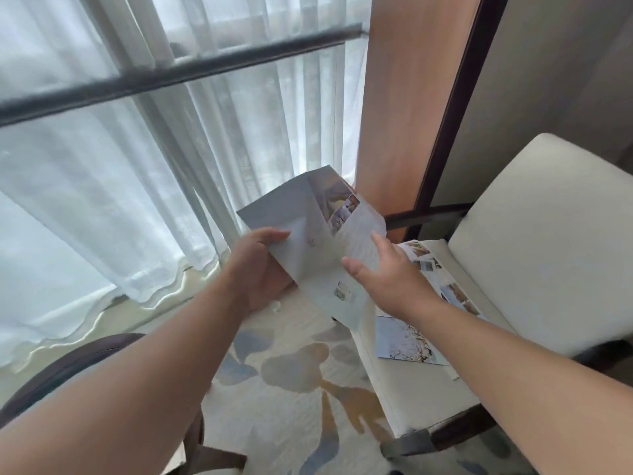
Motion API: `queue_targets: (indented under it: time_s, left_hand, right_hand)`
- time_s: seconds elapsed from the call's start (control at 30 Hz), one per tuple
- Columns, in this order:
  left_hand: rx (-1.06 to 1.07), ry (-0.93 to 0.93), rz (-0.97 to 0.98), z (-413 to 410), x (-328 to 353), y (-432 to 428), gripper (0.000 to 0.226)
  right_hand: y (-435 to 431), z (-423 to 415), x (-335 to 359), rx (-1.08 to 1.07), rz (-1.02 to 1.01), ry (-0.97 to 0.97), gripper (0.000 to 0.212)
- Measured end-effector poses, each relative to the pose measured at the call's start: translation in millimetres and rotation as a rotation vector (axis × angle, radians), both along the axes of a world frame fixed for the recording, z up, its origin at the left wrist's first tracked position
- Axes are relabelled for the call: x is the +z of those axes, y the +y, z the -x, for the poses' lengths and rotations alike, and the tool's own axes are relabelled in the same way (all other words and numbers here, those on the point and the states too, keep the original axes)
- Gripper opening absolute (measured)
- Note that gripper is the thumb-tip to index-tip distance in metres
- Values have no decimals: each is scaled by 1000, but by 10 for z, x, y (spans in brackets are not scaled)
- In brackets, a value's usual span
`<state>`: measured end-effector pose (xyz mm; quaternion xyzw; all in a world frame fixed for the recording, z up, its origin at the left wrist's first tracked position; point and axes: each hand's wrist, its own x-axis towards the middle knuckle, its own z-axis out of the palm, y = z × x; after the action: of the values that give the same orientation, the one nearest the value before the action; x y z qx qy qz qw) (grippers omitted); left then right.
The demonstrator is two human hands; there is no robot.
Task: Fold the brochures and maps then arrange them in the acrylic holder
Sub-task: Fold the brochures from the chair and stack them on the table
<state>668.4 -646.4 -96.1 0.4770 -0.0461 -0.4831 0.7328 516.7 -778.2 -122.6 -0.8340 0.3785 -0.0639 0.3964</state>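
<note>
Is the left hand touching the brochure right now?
Touching. The head view shows the left hand gripping the brochure by its left panel, thumb on the front and the paper's edge against the palm.

The left hand [260,269], right hand [387,282] and both forearms [154,371] are bare.

The brochure [310,217] hides the left hand's [260,269] fingers; its print is blurred.

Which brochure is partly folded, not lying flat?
The pale brochure in mid-air: the left hand grips it, the right hand touches it, and its panels angle at creases. The other brochures lie flat on the chair seat.
</note>
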Motion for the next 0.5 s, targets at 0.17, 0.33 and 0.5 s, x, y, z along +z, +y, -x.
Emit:
queue_targets:
  time_s: [0.17, 0.33, 0.5]
  left_hand:
    - [23, -19, 110, -86, 246, 414, 39]
    - [70, -132, 90, -125, 345, 642, 43]
    - [35, -163, 22, -141, 385, 756, 52]
  right_hand:
    - [138, -151, 28, -322, -600, -129, 64]
    - [294, -325, 48, -239, -840, -201, 18]
    - [347, -327, 101, 98, -645, -82, 62]
